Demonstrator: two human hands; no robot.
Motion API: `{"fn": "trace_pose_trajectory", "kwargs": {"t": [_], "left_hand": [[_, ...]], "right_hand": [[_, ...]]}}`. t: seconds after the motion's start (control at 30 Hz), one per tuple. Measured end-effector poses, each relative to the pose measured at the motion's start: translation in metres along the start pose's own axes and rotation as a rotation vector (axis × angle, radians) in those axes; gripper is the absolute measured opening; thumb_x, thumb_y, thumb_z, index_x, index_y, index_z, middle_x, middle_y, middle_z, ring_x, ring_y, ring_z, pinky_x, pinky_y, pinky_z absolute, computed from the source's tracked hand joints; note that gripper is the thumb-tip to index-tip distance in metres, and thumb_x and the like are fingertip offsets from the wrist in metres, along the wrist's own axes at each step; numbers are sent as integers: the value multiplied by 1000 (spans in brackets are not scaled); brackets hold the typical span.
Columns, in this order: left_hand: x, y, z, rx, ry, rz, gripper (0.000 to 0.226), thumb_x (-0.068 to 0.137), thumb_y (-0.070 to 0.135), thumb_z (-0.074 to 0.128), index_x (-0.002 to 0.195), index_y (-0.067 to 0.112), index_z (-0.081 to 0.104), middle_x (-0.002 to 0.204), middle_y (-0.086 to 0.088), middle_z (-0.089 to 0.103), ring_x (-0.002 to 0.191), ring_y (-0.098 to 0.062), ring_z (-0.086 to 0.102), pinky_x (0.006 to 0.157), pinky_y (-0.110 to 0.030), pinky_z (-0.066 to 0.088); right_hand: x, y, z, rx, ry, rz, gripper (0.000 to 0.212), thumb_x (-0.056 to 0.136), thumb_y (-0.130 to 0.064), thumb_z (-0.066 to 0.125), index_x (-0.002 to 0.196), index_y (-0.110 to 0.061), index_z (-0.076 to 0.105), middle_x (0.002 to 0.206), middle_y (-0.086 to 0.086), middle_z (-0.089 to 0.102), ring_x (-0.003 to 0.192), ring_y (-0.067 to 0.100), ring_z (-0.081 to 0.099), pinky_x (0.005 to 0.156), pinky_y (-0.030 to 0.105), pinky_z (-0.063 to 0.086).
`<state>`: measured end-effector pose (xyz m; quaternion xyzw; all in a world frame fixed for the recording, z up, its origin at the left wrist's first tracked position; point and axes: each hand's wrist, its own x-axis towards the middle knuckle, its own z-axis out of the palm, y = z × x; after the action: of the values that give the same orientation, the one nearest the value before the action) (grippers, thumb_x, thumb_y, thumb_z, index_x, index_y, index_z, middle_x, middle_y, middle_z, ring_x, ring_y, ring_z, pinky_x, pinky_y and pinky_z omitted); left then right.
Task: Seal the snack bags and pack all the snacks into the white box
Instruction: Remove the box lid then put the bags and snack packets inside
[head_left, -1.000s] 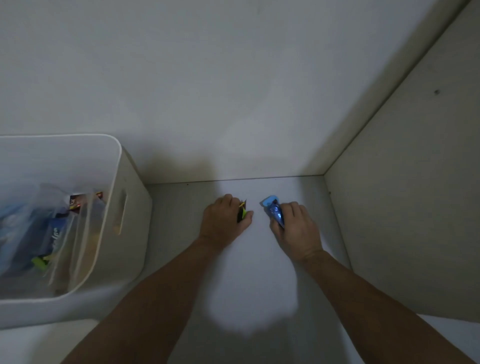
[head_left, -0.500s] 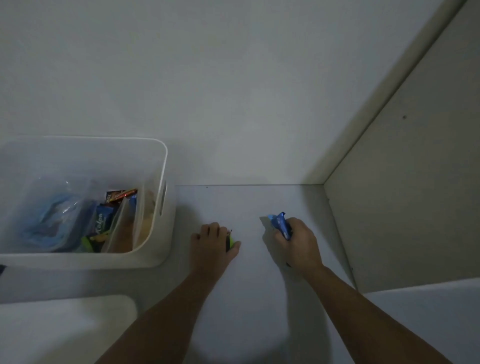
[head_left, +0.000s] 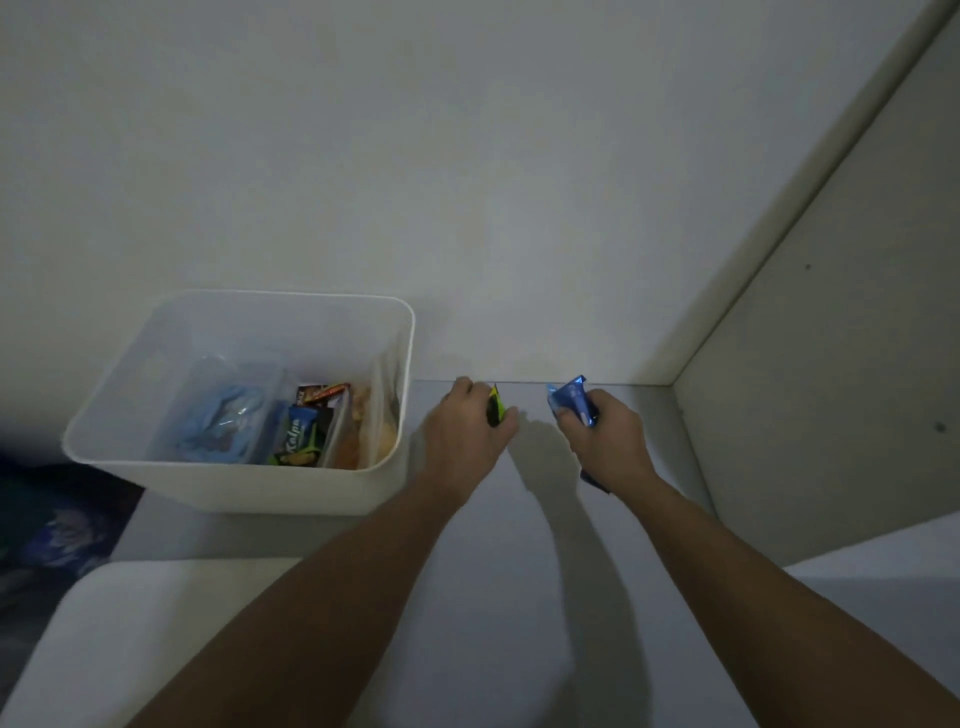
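My left hand (head_left: 465, 428) grips a small green and black snack pack (head_left: 495, 406), just right of the white box (head_left: 244, 483). My right hand (head_left: 608, 441) holds a blue snack pack (head_left: 571, 397), its top sticking out above the fingers and its lower end showing below the wrist. Both hands hover over the white shelf surface (head_left: 519, 571). The box holds several snacks: clear bags with blue packs (head_left: 223, 415), a Kalpa pack (head_left: 301, 436), a red-brown bar (head_left: 322, 392) and a clear bag of orange snacks (head_left: 369, 431).
A white wall (head_left: 467, 182) stands behind the shelf and a side panel (head_left: 831, 389) closes it on the right. A white lid-like slab (head_left: 130, 623) lies at the lower left. Dark patterned fabric (head_left: 57, 519) shows at the far left.
The view has swung left and down, bringing the whole box into sight. Both hands have lifted their packs off the shelf and sit closer to the box.
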<state>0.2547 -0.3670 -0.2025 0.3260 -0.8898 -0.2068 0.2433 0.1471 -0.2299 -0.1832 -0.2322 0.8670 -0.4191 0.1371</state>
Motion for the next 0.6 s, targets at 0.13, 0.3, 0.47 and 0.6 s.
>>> {"fn": "trace_pose_trajectory", "kwargs": {"t": [0.13,0.3,0.47,0.6], "left_hand": [[29,2,-63,-71,83,-71,34,81,41,65,83,7,62,90,-13,59,80,-31,59,66,-36,44],[45,-41,-123,-98,152,-219,39,78,46,66,78,7,60,86,-14,63,81,-32,59,67,-35,45],[42,-93,-162,-160,142,-376,39,76,52,66,78,13,64,81,-7,67,77,-26,62,69,-33,50],[39,-123,-181,-232,74,-463,42,79,50,67,71,10,59,74,-8,64,77,-28,63,65,-29,44]], "right_hand": [[3,-72,10,57,-14,-103,28,87,-29,62,72,-8,54,68,11,65,59,19,57,53,24,41],[-2,-148,44,99,-72,-154,29,87,-34,64,69,-14,54,64,3,65,56,14,58,55,25,43],[-12,-199,90,99,-115,-138,27,85,-33,62,79,-6,62,74,9,67,66,22,60,63,32,48],[-20,-223,126,96,-129,-71,23,86,-29,59,78,-8,62,61,-2,57,57,11,51,55,26,38]]}}
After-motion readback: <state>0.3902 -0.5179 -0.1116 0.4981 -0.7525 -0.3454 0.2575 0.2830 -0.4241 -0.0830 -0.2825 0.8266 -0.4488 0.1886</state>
